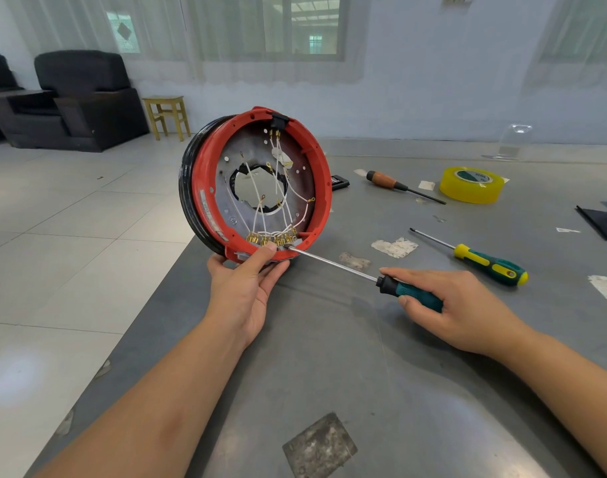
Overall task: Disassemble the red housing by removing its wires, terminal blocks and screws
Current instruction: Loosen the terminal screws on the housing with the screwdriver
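Housing [260, 181]: rigid plastic, probably light, wires [278, 188] delicate. Left hand [247, 281] grips its bottom rim; right hand [457, 308] grips screwdriver [347, 267], tip at the bottom terminals [271, 238].

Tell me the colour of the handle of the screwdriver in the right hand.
Teal with a black collar, seen in the head view on the screwdriver the right hand grips.

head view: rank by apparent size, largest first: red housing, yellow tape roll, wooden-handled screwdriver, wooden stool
1. red housing
2. wooden-handled screwdriver and yellow tape roll: long versus bulky, too close to rank.
3. wooden stool, though it stands farthest away.
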Tool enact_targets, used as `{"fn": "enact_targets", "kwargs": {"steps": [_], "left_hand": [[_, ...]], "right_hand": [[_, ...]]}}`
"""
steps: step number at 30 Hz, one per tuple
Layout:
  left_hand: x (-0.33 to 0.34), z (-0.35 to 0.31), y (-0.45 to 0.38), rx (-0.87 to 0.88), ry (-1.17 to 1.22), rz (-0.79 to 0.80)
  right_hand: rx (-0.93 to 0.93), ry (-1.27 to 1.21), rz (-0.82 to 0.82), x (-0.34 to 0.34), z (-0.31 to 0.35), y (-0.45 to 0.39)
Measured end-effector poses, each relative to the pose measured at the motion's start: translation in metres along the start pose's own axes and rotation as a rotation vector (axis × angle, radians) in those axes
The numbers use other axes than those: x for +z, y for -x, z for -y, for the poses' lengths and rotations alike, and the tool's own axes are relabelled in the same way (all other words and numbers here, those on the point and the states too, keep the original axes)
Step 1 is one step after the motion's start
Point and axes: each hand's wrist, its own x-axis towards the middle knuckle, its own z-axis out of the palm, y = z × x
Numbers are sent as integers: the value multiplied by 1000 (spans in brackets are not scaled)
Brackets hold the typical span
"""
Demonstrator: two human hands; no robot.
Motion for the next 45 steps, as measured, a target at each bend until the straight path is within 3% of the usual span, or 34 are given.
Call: {"fn": "enact_targets", "kwargs": {"steps": [12,26,45], "left_hand": [[0,0,2,19,-20,-3],[4,-4,5,-10,113,-52],[13,-6,7,-19,206,-89]], "right_hand": [[17,11,48,1,1,0],[-27,79,68,13,14,-2],[-33,50,-23,41,50,-3]]}}
